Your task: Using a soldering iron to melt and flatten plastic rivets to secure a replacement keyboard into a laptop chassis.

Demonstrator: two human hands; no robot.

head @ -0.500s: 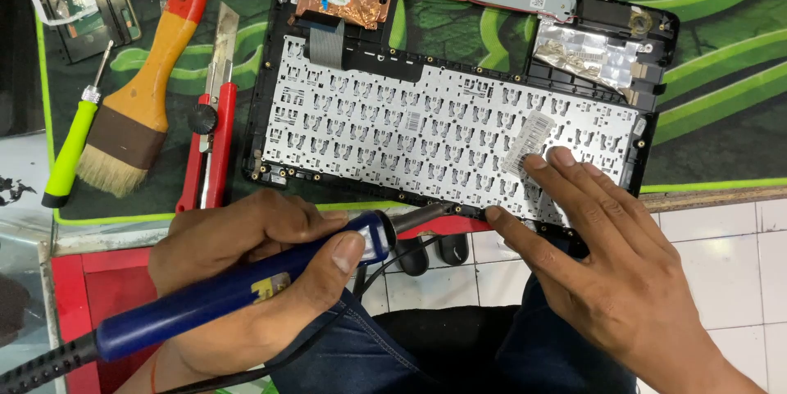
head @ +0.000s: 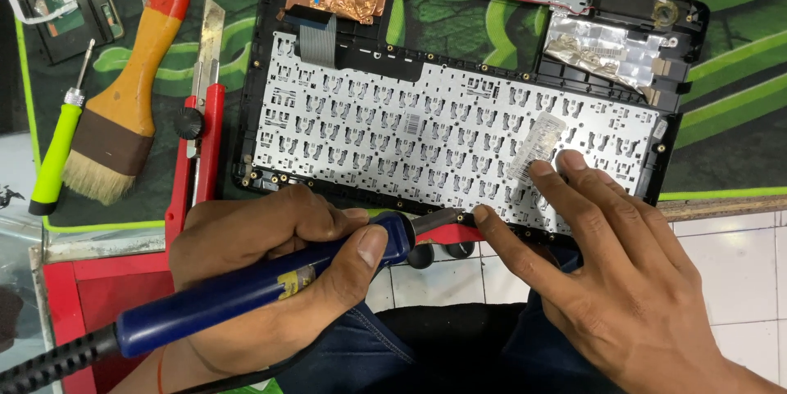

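A blue-handled soldering iron [head: 246, 291] is gripped in the left hand [head: 262, 267], fingers closed, tip at the lower edge of the silver keyboard backplate [head: 443, 140]. The right hand [head: 623, 279], open, presses it flat. Judged: melting rivets; steadiness needed next.

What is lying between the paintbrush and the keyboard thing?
A red utility knife lies between the brush and the laptop keyboard frame, in the head view.

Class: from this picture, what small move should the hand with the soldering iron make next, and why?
Probably ease the soldering iron tip onto the stud at the keyboard plate's lower edge. The left hand has the tip just beside that edge, and the right hand presses the plate flat there.
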